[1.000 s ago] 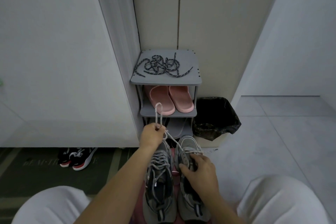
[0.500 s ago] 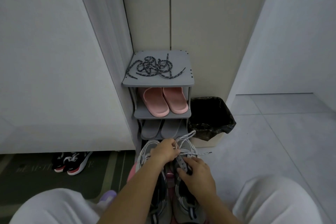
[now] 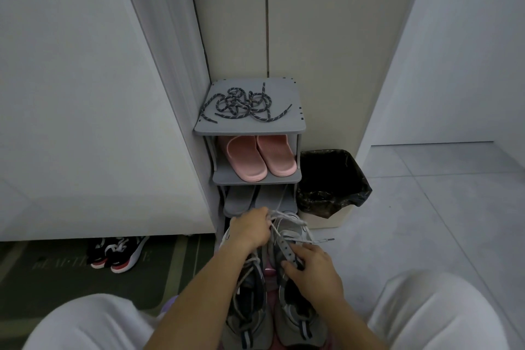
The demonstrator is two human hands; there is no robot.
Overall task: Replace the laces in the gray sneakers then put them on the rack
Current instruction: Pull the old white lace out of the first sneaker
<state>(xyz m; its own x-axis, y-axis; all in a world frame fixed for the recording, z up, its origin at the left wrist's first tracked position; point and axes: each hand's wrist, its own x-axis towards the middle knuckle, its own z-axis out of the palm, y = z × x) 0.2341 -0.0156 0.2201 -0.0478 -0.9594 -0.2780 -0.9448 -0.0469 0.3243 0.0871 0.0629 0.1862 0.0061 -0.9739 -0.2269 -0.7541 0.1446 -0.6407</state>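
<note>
Two gray mesh sneakers (image 3: 244,318) stand side by side on the pale tiled floor (image 3: 426,236) between the person's white-clad knees, toes toward a small gray plastic shoe rack (image 3: 250,130) in the corner. The left hand (image 3: 250,229) sits over the toe end, its grip curled tight round a pale gray lace (image 3: 312,241) that runs from the fist to the right sneaker (image 3: 298,324). One tipped end of that lace sticks out to the right above the floor. The right hand (image 3: 312,270) rests on the same shoe, its grip pinching the eyelet strip between thumb and curled fingers. The sneaker on the left has its lace threaded through the eyelets.

On the rack's top shelf lies a loose tangle of dark speckled laces (image 3: 244,105). A pair of pink rubber slippers (image 3: 261,158) fills the second shelf, and gray slippers (image 3: 241,197) sit on the third. A bin lined with a black plastic bag (image 3: 332,182) stands just beside the rack on its right. Off to the left, black and red sneakers (image 3: 119,253) lie on a dark green floor mat (image 3: 56,270).
</note>
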